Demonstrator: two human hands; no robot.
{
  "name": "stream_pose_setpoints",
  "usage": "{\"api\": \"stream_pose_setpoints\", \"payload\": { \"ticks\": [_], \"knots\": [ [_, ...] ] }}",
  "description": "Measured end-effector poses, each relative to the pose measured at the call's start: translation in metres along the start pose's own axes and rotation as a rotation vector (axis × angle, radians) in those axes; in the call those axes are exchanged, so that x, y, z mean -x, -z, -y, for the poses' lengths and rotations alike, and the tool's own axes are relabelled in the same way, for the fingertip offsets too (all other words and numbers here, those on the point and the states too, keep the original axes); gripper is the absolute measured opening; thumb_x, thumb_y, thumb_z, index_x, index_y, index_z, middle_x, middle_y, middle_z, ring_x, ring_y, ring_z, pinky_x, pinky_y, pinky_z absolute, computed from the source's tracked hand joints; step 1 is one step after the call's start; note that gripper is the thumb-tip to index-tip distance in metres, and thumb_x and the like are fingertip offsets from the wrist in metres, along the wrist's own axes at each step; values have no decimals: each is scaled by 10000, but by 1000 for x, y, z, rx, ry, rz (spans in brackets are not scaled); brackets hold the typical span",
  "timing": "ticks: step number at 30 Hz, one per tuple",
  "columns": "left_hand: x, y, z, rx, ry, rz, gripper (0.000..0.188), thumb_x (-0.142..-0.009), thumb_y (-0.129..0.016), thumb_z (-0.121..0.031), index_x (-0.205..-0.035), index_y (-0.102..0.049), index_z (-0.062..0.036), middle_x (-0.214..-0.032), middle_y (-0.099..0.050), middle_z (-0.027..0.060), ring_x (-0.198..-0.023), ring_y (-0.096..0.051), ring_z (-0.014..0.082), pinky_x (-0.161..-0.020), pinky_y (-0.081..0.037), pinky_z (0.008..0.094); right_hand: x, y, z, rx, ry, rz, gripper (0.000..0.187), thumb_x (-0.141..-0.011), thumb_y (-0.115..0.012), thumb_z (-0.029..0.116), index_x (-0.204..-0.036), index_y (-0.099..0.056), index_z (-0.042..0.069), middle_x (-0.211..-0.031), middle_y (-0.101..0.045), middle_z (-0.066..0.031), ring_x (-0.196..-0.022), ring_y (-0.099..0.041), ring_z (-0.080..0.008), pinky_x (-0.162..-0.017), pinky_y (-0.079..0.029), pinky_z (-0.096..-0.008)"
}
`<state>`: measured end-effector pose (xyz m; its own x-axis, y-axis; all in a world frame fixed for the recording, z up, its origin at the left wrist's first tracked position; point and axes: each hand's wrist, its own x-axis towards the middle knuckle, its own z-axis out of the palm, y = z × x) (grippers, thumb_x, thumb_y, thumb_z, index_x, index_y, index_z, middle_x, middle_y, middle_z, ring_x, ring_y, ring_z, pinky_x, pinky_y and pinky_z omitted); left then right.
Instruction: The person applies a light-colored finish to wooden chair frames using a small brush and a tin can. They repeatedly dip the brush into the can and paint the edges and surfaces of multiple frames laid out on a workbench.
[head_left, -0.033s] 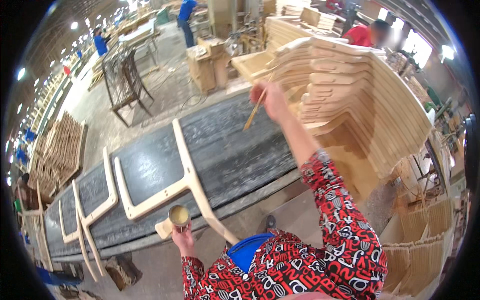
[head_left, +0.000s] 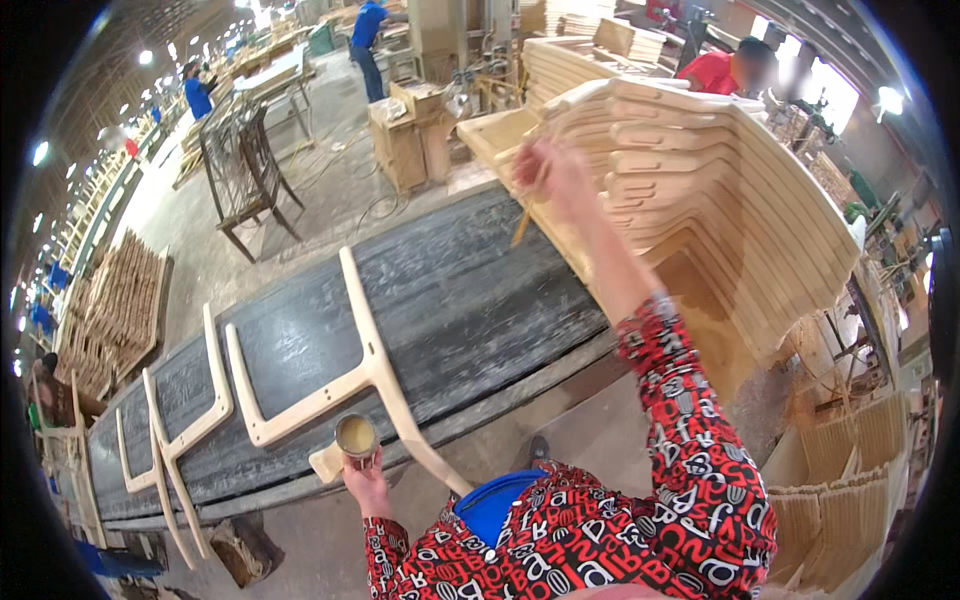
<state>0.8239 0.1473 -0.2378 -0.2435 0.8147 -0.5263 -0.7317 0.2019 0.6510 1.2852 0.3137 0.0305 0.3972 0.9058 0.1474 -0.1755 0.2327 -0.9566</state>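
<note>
My left hand (head_left: 369, 484) grips a small round cup (head_left: 356, 435) with a pale yellowish substance inside, held over the near edge of the conveyor. A short piece of light wood (head_left: 326, 462) shows beside the cup; whether my hand holds it too I cannot tell. Farther right, my raised right hand (head_left: 552, 178) is closed around a thin wooden stick (head_left: 521, 226) pointing downward. Motion blurs the hand, close to the stacked wooden parts. A light wooden chair-side frame (head_left: 372, 371) lies on the dark conveyor, its long leg reaching toward me.
More wooden frames (head_left: 190, 433) lie along the dark belt (head_left: 455, 270) to the left. A tall stack of curved wooden parts (head_left: 690, 170) stands at the right. Beyond the belt are a dark chair (head_left: 238, 185), a wooden cabinet (head_left: 405, 145) and several people.
My right hand has shifted slightly right, toward the stacked parts, with the stick, and is more blurred. My left hand keeps hold of the cup, almost unmoved.
</note>
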Motion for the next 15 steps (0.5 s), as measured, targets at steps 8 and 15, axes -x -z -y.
{"api": "stream_pose_setpoints", "payload": {
  "ticks": [8,15],
  "knots": [
    [14,-59,54,141,62,27,333,-956,-405,-278,-1203,-459,-62,-1182,-487,94,-1083,-495,281,-920,-438,481,-76,252,189,1338,453,-616,292,-897,-451,248,-1085,-592,74,-1019,-591,-114,-843,-586,-228,-721,-467,-340],
    [74,-38,27,112,-100,-85,354,-967,-366,-285,-1217,-443,-46,-1220,-495,118,-1146,-472,314,-955,-418,512,-88,293,183,606,37,-309,444,-874,-483,374,-1189,-561,71,-1233,-518,-77,-1080,-512,-181,-933,-360,-304]
  ]
}}
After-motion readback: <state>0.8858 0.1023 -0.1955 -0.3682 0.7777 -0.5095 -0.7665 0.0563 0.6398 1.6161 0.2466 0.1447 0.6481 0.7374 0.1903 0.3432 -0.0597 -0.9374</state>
